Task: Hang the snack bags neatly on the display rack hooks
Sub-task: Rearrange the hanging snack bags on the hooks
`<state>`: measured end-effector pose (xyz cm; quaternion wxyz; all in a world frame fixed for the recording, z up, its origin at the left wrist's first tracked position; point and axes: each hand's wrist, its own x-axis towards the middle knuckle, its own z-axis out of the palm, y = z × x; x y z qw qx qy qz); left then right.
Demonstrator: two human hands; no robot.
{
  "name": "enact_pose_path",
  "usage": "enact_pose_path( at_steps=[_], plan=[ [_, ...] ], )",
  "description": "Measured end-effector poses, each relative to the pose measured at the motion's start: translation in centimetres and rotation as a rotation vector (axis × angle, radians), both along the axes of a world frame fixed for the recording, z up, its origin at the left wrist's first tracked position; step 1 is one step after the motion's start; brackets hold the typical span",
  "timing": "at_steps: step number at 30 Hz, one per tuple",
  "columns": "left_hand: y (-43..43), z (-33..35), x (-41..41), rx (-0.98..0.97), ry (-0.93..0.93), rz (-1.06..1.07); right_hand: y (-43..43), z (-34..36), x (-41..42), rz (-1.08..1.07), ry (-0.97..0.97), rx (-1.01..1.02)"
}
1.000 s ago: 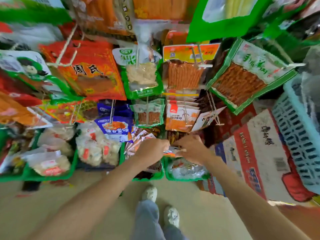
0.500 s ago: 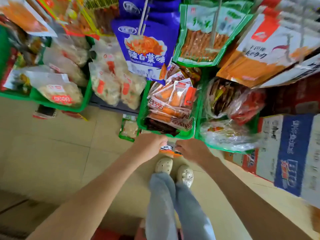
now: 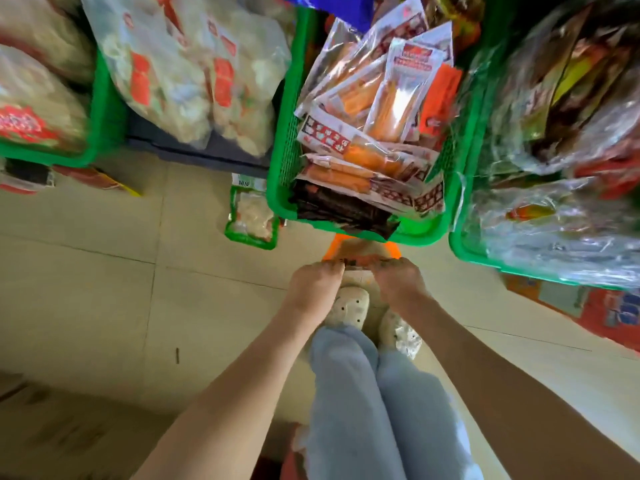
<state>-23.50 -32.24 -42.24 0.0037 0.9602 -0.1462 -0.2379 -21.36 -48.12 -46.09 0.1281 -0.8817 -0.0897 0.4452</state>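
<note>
Compared with half a second before, the view had tipped further down and closer, so the green plastic mesh basket [image 3: 282, 150] of flat clear-and-orange packets filled the upper middle, and both hands had dropped from the basket's front rim to a spot over the pale perforated clogs [image 3: 348, 306]. The left hand [image 3: 317, 289] and right hand [image 3: 398, 284] stayed close together, knuckles up. The small orange-edged plastic snack bag [image 3: 360, 250] now showed more fully beyond them, reaching from the hands toward the basket's near rim above the beige tiled floor [image 3: 104, 271]. The curled left fingers [image 3: 332, 269] pinched the bag's near printed edge at one end and the curled right fingers [image 3: 388, 266] pinched it at the other, with a short stretch of that edge bare between them. A green-rimmed clear packet [image 3: 251, 216] lay on the floor just beside the basket's left corner.
</note>
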Motion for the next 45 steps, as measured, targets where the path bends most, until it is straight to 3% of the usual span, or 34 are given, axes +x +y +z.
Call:
enact_pose_path(
  at_steps=[1,2,3,5,9,13,17,23,28,32,36,40,43,45],
  plan=[
    [-0.2,-0.5,-0.3,-0.033,-0.007,0.006,-0.2,0.0,-0.5,-0.026,0.163,0.007],
    [-0.4,-0.9,-0.6,-0.072,-0.003,0.02,0.0,-0.5,-0.8,-0.052,0.037,-0.021],
    [-0.6,-0.8,-0.8,-0.112,-0.005,0.046,-1.1,-0.8,-1.1,0.055,-0.172,-0.139],
    [-1.2,0.4,-1.0,-0.2,-0.023,0.084,-1.5,1.7,-1.0,0.112,-0.177,-0.156],
    [-3.9,7.2,1.1,-0.33,-0.045,0.159,-3.3,9.3,-0.5,-0.152,-0.216,-0.072],
    [-8.4,17.6,6.4,-0.422,-0.095,0.158,-7.8,21.1,2.2,-0.507,-0.499,0.088],
    [-14.4,30.4,12.5,-0.524,-0.232,0.095,-13.5,35.8,7.8,-0.725,-0.947,0.136],
    [-22.7,47.6,17.5,-0.686,-0.461,0.005,-21.4,53.4,14.5,-0.985,-1.326,0.183],
    [-27.0,53.1,19.1,-0.659,-0.44,-0.037,-24.8,56.2,16.6,-1.092,-1.054,0.198],
    [-28.6,54.6,19.9,-0.64,-0.473,-0.071,-27.0,58.3,16.6,-1.223,-1.327,0.242],
    [-30.5,57.2,20.5,-0.614,-0.583,-0.13,-27.6,62.2,17.4,-1.057,-1.65,0.208],
    [-31.6,60.4,20.8,-0.622,-0.658,-0.127,-27.4,64.5,17.8,-1.139,-1.616,0.426],
    [-31.5,62.3,21.3,-0.597,-0.735,-0.143,-27.6,65.9,16.9,-1.322,-1.602,0.566],
    [-31.3,63.3,21.4,-0.589,-0.763,-0.159,-28.0,66.9,16.8,-1.31,-1.625,0.607]
  ],
)
